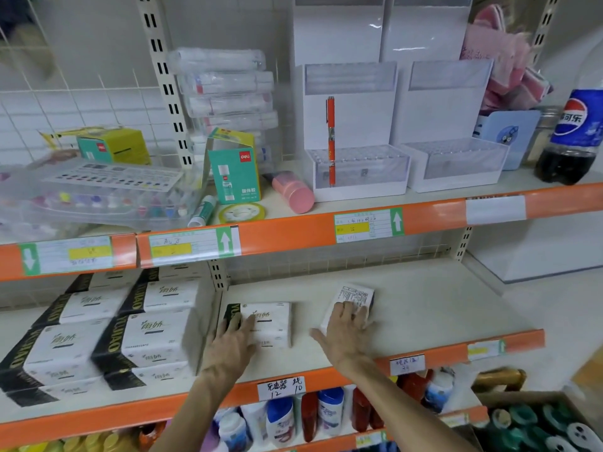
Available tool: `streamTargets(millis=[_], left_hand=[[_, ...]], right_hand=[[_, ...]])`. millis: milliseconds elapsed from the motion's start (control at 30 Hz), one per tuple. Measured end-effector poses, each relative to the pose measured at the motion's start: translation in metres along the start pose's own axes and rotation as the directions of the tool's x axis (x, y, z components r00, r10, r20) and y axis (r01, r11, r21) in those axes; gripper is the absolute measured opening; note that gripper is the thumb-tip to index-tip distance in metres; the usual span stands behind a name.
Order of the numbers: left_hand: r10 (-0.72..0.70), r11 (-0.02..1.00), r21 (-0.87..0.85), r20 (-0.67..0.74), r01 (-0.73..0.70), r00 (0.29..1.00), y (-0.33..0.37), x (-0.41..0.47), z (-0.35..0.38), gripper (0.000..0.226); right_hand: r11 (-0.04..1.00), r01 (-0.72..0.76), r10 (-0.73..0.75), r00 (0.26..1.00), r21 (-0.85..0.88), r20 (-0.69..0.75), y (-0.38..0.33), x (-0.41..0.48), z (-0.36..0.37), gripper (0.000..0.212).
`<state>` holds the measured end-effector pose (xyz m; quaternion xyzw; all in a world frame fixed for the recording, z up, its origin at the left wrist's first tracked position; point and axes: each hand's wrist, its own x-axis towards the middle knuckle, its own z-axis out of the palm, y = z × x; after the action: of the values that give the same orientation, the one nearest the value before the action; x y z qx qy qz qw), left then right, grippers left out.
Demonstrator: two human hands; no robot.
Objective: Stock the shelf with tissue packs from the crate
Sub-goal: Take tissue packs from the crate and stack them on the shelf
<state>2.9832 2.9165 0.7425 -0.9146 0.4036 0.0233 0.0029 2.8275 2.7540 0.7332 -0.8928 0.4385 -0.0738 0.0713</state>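
Store shelving with orange front rails fills the view, and the middle shelf point(434, 308) is a pale board, partly bare on its right half. On it the left hand point(233, 340) lies flat, fingers fairly straight, on the near left end of a tissue pack point(272, 321) that rests printed face up just right of the upright post. The right hand point(347, 326) lies with its fingers spread on the near end of a second tissue pack point(357, 296), thumb held out to the left above the board. This pack sits angled, its label side up, a little apart from the first. Neither hand wraps around its pack.

Left of the post, stacked tissue packs point(98, 334) with black ends fill the neighbouring bay. Handwritten tags point(282, 388) hang on the rail below the hands, and bottles point(280, 419) stand on the shelf beneath. On the upper shelf are a teal glue-stick box point(233, 172), a pink cylinder point(293, 192) lying on its side, an orange pen point(331, 138) upright in a clear display, and a Pepsi bottle point(574, 138) at the far right.
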Motion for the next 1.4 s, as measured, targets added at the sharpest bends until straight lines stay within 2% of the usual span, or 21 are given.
streamTargets(millis=[67, 167, 233, 300, 367, 433, 500, 533, 567, 633, 667, 767, 867, 900, 933, 967, 1033, 1133, 1200, 1300, 1400], left_hand=[[0.032, 0.998, -0.051, 0.063, -0.029, 0.998, -0.011, -0.001, 0.002, 0.064], [0.079, 0.992, -0.103, 0.100, -0.069, 0.992, -0.014, 0.002, -0.007, 0.065], [0.094, 0.991, -0.109, 0.100, -0.083, 0.991, -0.014, 0.004, -0.014, 0.066], [0.104, 0.989, -0.117, 0.094, -0.093, 0.990, -0.015, 0.004, -0.017, 0.066], [0.111, 0.987, -0.123, 0.081, -0.101, 0.990, -0.016, 0.004, -0.016, 0.066], [0.109, 0.986, -0.134, 0.085, -0.097, 0.990, -0.016, 0.005, -0.016, 0.067], [0.105, 0.986, -0.140, 0.102, -0.090, 0.989, -0.016, 0.006, -0.018, 0.069], [0.099, 0.987, -0.140, 0.113, -0.083, 0.989, -0.016, 0.006, -0.020, 0.069], [0.093, 0.988, -0.134, 0.122, -0.077, 0.988, -0.015, 0.006, -0.020, 0.069], [0.079, 0.991, -0.122, 0.139, -0.062, 0.987, -0.011, 0.005, -0.019, 0.069], [0.071, 0.992, -0.117, 0.147, -0.054, 0.987, -0.010, 0.005, -0.018, 0.070], [0.057, 0.994, -0.099, 0.171, -0.040, 0.984, -0.006, 0.004, -0.018, 0.070], [0.059, 0.995, -0.095, 0.173, -0.042, 0.983, -0.005, 0.003, -0.019, 0.070], [0.060, 0.994, -0.096, 0.169, -0.044, 0.984, -0.006, 0.003, -0.018, 0.070], [0.061, 0.995, -0.091, 0.164, -0.046, 0.985, -0.006, 0.002, -0.018, 0.069], [0.062, 0.995, -0.084, 0.159, -0.049, 0.985, -0.006, 0.002, -0.017, 0.070], [0.060, 0.996, -0.080, 0.161, -0.048, 0.985, -0.005, 0.001, -0.015, 0.071], [0.061, 0.995, -0.084, 0.169, -0.047, 0.984, -0.005, 0.003, -0.016, 0.072], [0.066, 0.996, -0.076, 0.163, -0.054, 0.984, -0.005, 0.003, -0.016, 0.071], [0.060, 0.998, -0.034, 0.154, -0.055, 0.986, -0.003, -0.001, -0.013, 0.071], [0.061, 0.998, -0.003, 0.150, -0.061, 0.987, -0.003, -0.002, -0.010, 0.072]], right_hand=[[0.997, -0.083, 0.083, 0.996, 0.003, -0.035, -0.005, 0.000, 0.003, 0.078], [0.990, -0.140, 0.140, 0.990, 0.006, 0.033, -0.007, 0.005, 0.006, 0.076], [0.997, -0.073, 0.071, 0.996, 0.033, 0.062, 0.002, 0.012, 0.008, 0.075], [0.974, 0.031, -0.040, 0.999, 0.224, 0.037, 0.018, 0.016, 0.006, 0.069], [0.826, 0.030, -0.077, 0.995, 0.562, 0.061, 0.031, 0.015, -0.007, 0.060], [0.574, -0.067, -0.054, 0.991, 0.816, 0.119, 0.043, 0.015, -0.021, 0.041], [0.291, -0.220, 0.078, 0.975, 0.931, 0.206, 0.055, 0.017, -0.025, 0.028], [0.220, -0.271, 0.174, 0.956, 0.937, 0.236, 0.060, 0.019, -0.024, 0.025], [0.229, -0.310, 0.282, 0.928, 0.923, 0.242, 0.067, 0.022, -0.021, 0.024], [0.387, -0.376, 0.423, 0.884, 0.842, 0.200, 0.080, 0.026, -0.014, 0.030], [0.464, -0.407, 0.442, 0.876, 0.787, 0.192, 0.086, 0.028, -0.012, 0.034], [0.696, -0.441, 0.411, 0.892, 0.566, 0.190, 0.092, 0.029, -0.020, 0.037], [0.921, -0.334, 0.297, 0.935, 0.201, 0.192, 0.093, 0.025, -0.026, 0.024], [0.946, -0.304, 0.285, 0.946, 0.113, 0.157, 0.092, 0.023, -0.026, 0.022], [0.953, -0.288, 0.278, 0.955, 0.098, 0.108, 0.089, 0.020, -0.025, 0.023], [0.952, -0.283, 0.278, 0.959, 0.119, 0.059, 0.086, 0.018, -0.024, 0.025], [0.934, -0.277, 0.282, 0.959, 0.224, 0.010, 0.075, 0.013, -0.023, 0.045], [0.923, -0.280, 0.268, 0.960, 0.263, 0.083, 0.055, 0.014, -0.016, 0.083], [0.925, -0.288, 0.265, 0.956, 0.246, 0.123, 0.043, 0.016, -0.006, 0.098], [0.949, -0.263, 0.244, 0.962, 0.176, 0.124, 0.030, 0.021, 0.002, 0.093], [1.000, -0.015, 0.013, 0.992, 0.013, 0.125, 0.038, 0.026, -0.005, 0.068]])
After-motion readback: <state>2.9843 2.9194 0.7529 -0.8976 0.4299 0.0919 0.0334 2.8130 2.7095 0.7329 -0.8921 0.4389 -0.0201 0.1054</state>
